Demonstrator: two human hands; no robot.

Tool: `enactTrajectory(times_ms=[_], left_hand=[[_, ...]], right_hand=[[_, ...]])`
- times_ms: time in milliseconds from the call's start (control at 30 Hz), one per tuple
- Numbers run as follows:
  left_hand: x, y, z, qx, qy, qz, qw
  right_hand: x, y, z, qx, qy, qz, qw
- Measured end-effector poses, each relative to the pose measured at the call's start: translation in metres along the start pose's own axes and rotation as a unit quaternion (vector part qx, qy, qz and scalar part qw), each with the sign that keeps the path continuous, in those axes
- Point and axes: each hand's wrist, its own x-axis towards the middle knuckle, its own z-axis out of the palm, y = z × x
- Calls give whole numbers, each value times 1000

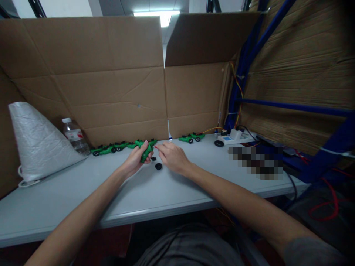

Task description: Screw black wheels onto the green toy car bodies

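Note:
My left hand [133,159] is closed around a green toy car [146,152], held tilted above the table. My right hand [172,156] is pinched just to its right, at the car's side. A small red tip [156,147] shows at its fingers; the rest of that thing is hidden, so I cannot tell its kind. Below the hands a black wheel [158,166] lies on the table, with a smaller black piece [153,159] near my left fingers. Behind the left hand stands a row of green toy cars [111,148].
More green toy cars [191,138] stand at the back of the white table [172,199]. A white power strip [233,137] and a black ring-shaped object [219,143] lie right. At left are a silvery bag [44,144] and a water bottle [74,136]. Cardboard walls [119,92] enclose the back.

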Motion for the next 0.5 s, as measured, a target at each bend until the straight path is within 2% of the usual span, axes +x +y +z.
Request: enactTrajectory(times_ms=[200, 500], left_hand=[[-1, 1, 1, -5, -6, 11, 1000], [3, -8, -1, 25, 12, 12, 1000]], right_hand=[[-2, -3, 3, -2, -24, 0, 1000], [-3, -15, 0, -43, -56, 29, 997]])
